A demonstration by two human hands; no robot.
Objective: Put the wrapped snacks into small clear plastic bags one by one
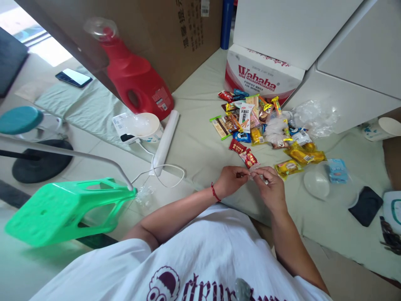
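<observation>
My left hand (231, 182) and my right hand (271, 187) meet low over the cloth, fingertips pinched together. Between them is a small piece of clear plastic (255, 167), mostly covered by my fingers, so its shape is hard to tell. Just beyond my fingertips lie two red snack packets (249, 158). Farther back spreads a pile of wrapped snacks, with a white packet (245, 117) on top. Yellow-wrapped snacks (288, 168) lie close to my right hand. A red string bracelet circles my left wrist.
A Wahaha carton (260, 77) stands behind the snacks, with crumpled clear plastic bags (316, 117) beside it. To the left are a red jug (138, 79), a paper cup (152, 125), a white roll (166, 142) and a green plastic stool (69, 209). A dark pouch (366, 206) lies right.
</observation>
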